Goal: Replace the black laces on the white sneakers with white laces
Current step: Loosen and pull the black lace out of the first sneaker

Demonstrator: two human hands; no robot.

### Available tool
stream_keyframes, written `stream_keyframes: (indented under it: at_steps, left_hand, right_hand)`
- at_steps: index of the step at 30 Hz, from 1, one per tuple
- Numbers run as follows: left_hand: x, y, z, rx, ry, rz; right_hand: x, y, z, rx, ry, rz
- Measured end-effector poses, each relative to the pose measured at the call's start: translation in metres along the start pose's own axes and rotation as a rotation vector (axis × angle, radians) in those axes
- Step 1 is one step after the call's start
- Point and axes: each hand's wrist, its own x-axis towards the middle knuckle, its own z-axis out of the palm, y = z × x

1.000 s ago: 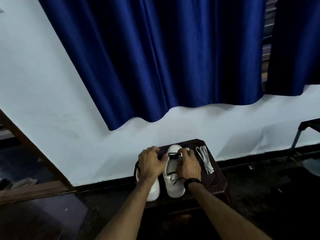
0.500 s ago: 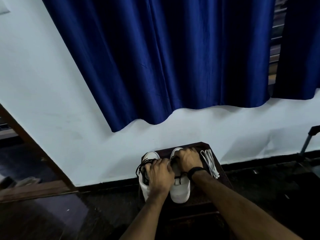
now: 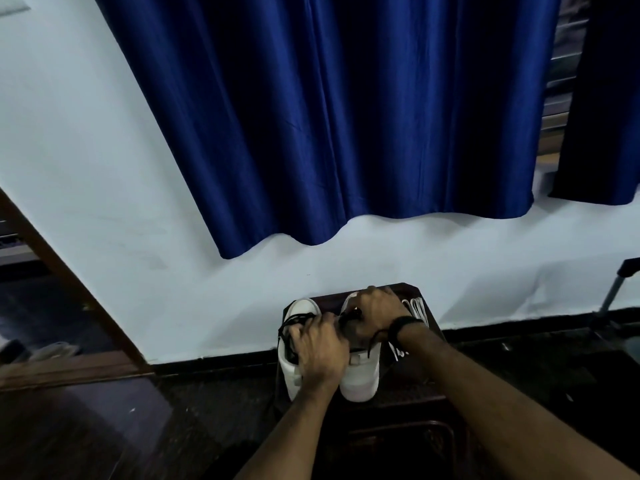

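1. Two white sneakers stand side by side on a small dark table (image 3: 427,299) against the white wall (image 3: 104,168), toes pointing to the far side.
2. The left hand (image 3: 320,348) lies over the near part of the left sneaker (image 3: 289,367), its fingers curled among the black laces (image 3: 294,322); whether it actually pinches a lace cannot be told.
3. The right hand (image 3: 375,315) covers the middle of the right sneaker (image 3: 360,379), fingers bent down over the lacing; what it grasps is hidden, so its grip cannot be told.
4. A black band (image 3: 403,325) sits on the right wrist.
5. The left sneaker's laces are loose and bunched in dark loops over its left side; a black strand also hangs beside the right sneaker near the wrist.
6. The white laces (image 3: 415,306) lie in a bundle on the table just right of the right hand, partly hidden by the wrist.
7. A blue curtain (image 3: 329,116) hangs on the wall above the table.
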Motion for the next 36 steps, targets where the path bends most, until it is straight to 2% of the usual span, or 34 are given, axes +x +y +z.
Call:
stream_keyframes:
  at_steps: [1, 3, 6, 7, 8, 10, 11, 13, 15, 17, 18, 20, 22, 26, 27, 28, 30, 31, 33, 34, 36]
  left_hand:
    - [-0.001, 0.001, -0.001, 0.002, -0.006, -0.002]
    - [-0.003, 0.003, -0.002, 0.006, 0.003, -0.010]
    - [-0.006, 0.005, -0.004, 0.022, 0.025, -0.027]
    - [-0.006, 0.006, -0.005, 0.025, 0.023, -0.032]
    - [-0.006, 0.006, -0.005, 0.028, 0.020, -0.039]
    - [-0.006, 0.006, -0.006, 0.038, 0.014, -0.047]
    - [-0.006, 0.007, -0.006, 0.043, 0.020, -0.046]
    - [-0.006, 0.007, -0.007, 0.039, 0.022, -0.049]
    - [-0.007, 0.007, -0.008, 0.039, -0.011, -0.054]
    - [-0.009, 0.007, -0.007, 0.057, -0.042, -0.057]
    - [-0.009, 0.006, -0.005, 0.064, -0.042, -0.057]
    - [-0.006, 0.006, -0.003, 0.066, -0.014, -0.045]
    - [-0.005, 0.006, -0.005, 0.061, 0.025, -0.026]
    - [-0.006, 0.008, -0.007, 0.047, 0.074, -0.026]
    - [-0.007, 0.008, -0.008, 0.048, 0.076, -0.025]
    - [-0.008, 0.008, -0.007, 0.047, 0.068, -0.029]
    - [-0.009, 0.008, -0.006, 0.046, 0.055, -0.043]
    - [-0.008, 0.008, -0.006, 0.047, 0.052, -0.052]
    - [-0.006, 0.008, -0.005, 0.057, 0.021, -0.065]
    - [-0.006, 0.007, -0.004, 0.065, -0.003, -0.068]
    - [-0.007, 0.006, -0.004, 0.077, -0.054, -0.070]
  right_hand:
    - [0.001, 0.000, -0.006, -0.111, -0.024, -0.035]
    - [-0.003, 0.003, -0.012, -0.081, 0.061, 0.029]
    - [-0.011, 0.024, -0.006, 0.542, 0.438, 0.442]
    - [-0.015, 0.029, -0.004, 0.657, 0.470, 0.560]
    - [-0.018, 0.031, -0.002, 0.607, 0.432, 0.617]
    - [-0.025, 0.028, 0.006, 0.264, 0.343, 0.573]
    - [-0.026, 0.025, 0.008, 0.144, 0.380, 0.473]
    - [-0.024, 0.019, 0.009, 0.111, 0.407, 0.163]
    - [-0.015, 0.007, 0.009, 0.057, 0.231, -0.110]
    - [-0.011, -0.011, 0.012, -0.111, 0.131, -0.208]
    - [-0.008, -0.016, 0.017, -0.176, 0.129, -0.207]
    - [0.001, -0.014, 0.022, -0.126, 0.153, -0.104]
    - [0.004, -0.006, 0.019, 0.033, 0.230, 0.013]
    - [-0.007, 0.014, 0.000, 0.553, 0.583, 0.419]
    - [-0.011, 0.017, -0.001, 0.593, 0.609, 0.502]
    - [-0.016, 0.017, -0.003, 0.485, 0.589, 0.527]
    - [-0.023, 0.012, 0.004, 0.063, 0.532, 0.377]
    - [-0.024, 0.006, 0.008, -0.031, 0.497, 0.242]
    - [-0.019, -0.009, 0.015, -0.079, 0.359, -0.012]
    - [-0.016, -0.016, 0.018, -0.112, 0.265, -0.073]
    - [-0.011, -0.024, 0.023, -0.239, 0.183, -0.112]
